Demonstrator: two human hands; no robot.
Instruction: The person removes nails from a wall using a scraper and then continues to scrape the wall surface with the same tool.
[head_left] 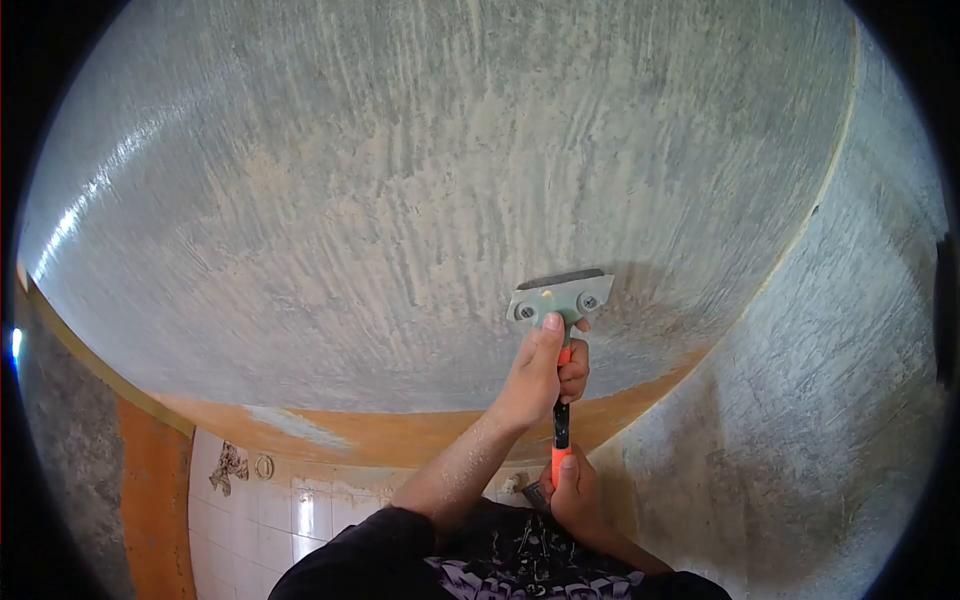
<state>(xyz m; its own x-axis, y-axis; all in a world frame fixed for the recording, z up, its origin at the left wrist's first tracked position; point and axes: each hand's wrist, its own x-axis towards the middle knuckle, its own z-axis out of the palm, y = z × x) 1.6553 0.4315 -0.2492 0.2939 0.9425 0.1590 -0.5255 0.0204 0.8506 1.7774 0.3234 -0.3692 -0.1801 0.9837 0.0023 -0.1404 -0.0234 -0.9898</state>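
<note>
The left hand (545, 365) is closed around the upper part of a scraper's (560, 330) orange and black handle, its thumb pressed on the metal head just below the blade. The right hand (572, 490) wraps its fingers (566, 468) around the handle's lower end. The blade lies flat against the scraped grey ceiling (400, 180), near the edge where it meets the wall (840, 380). A band of orange paint (400, 430) remains along the ceiling's lower edge, above white wall tiles (300, 510).
</note>
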